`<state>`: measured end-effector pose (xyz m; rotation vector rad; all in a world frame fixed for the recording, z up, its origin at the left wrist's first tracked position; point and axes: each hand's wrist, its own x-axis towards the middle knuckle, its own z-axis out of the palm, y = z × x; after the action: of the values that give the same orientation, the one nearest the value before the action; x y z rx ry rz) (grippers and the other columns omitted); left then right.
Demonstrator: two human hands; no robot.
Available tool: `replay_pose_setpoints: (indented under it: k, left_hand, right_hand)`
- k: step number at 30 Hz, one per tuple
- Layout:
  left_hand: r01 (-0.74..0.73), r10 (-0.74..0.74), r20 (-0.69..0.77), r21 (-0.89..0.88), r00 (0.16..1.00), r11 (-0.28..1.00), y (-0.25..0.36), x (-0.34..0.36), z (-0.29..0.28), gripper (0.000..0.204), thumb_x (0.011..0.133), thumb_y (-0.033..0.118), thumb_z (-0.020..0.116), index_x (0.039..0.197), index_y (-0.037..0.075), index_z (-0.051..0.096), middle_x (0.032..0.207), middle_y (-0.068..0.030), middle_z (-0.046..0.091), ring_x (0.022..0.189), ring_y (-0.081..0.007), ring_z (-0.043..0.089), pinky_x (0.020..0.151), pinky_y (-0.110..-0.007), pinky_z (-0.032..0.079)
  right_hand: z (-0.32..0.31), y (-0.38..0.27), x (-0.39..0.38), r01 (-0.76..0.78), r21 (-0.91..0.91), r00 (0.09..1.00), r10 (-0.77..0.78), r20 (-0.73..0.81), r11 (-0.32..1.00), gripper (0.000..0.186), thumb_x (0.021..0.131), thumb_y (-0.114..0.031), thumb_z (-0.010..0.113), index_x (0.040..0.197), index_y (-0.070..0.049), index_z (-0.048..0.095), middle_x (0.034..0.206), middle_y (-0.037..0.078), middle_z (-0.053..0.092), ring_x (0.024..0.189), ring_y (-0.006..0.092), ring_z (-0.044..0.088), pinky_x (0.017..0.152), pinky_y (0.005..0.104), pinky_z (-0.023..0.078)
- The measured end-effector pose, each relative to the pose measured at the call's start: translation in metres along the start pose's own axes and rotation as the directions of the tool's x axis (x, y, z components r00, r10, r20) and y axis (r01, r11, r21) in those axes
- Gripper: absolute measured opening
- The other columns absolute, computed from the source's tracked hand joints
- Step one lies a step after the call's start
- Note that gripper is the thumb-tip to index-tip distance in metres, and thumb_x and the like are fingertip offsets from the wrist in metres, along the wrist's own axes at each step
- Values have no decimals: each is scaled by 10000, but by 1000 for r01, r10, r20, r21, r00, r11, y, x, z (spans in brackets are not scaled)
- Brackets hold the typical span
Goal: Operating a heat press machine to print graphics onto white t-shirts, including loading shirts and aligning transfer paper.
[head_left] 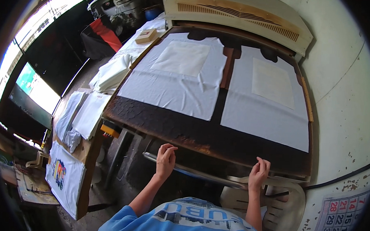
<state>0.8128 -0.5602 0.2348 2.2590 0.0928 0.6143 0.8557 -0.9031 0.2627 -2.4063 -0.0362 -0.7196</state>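
Note:
My left hand [165,161] is just in front of the near edge of a wide dark press bed [160,119], its fingers curled in with nothing visible in them. Farther right, my right hand [259,173] is also at that edge, fingers bent together and no object showing. On the bed two white shirts lie flat side by side, the left shirt [165,92] slightly wrinkled and the right shirt [259,121] smoother. An off-white paper sheet [183,57] rests on the left one. Another paper sheet [273,83] lies on the right one. Neither hand touches the shirts.
A long cream machine housing [239,16] with vents stands behind the bed. Leftward, a side table carries white fabric piles [112,73], a small box [146,35] and a printed white shirt [64,178]. A plastic chair [290,202] is at my right, beside the wall.

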Motion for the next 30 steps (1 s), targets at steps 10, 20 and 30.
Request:
replay_pose_setpoints:
  k: [10,20,30]
  left_hand:
    - [-189,196,-40,128,980,974,-47,-4,-22,167,689,5,549,837,67,593,864,-66,592,672,-251,571,597,-323,465]
    - [-314,333,-79,189,940,930,-60,-4,-19,154,625,38,538,761,77,596,721,-46,590,613,-223,541,561,-319,417]
    - [-376,400,-70,224,914,899,-81,19,-2,133,622,62,534,741,93,586,701,-33,575,606,-207,530,556,-315,388]
  right_hand:
    - [27,-42,-64,15,-140,991,5,136,990,177,785,-9,502,933,-35,595,826,112,578,706,290,591,604,361,479]
    - [38,-28,-72,117,-223,992,-105,63,968,157,722,-37,475,838,-22,580,772,140,581,713,331,575,621,403,467]
    - [67,-22,-59,134,-219,991,-134,15,967,142,725,-41,448,801,-12,564,757,141,576,702,334,566,616,405,452]
